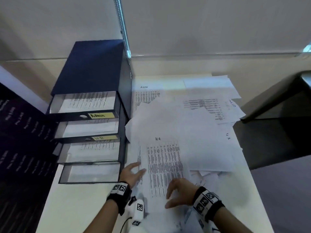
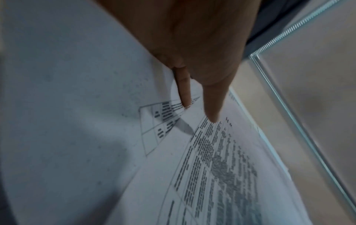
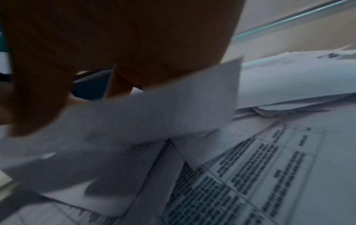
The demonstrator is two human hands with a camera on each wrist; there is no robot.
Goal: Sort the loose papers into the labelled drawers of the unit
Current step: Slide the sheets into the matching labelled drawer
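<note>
The HR sheet (image 1: 164, 165) lies at lower centre, long axis up-frame; the left hand (image 1: 130, 173), fingers straight, touches its left edge; the right hand (image 1: 180, 192), loosely curled, pinches its lower end; the HR drawer (image 1: 89, 131) sits left

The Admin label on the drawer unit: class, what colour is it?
Yellow: the Admin label shows best in the head view.

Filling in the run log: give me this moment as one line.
stage: picking sheet | left hand: open, on HR sheet | right hand: grips HR sheet edge | HR drawer: open
</note>
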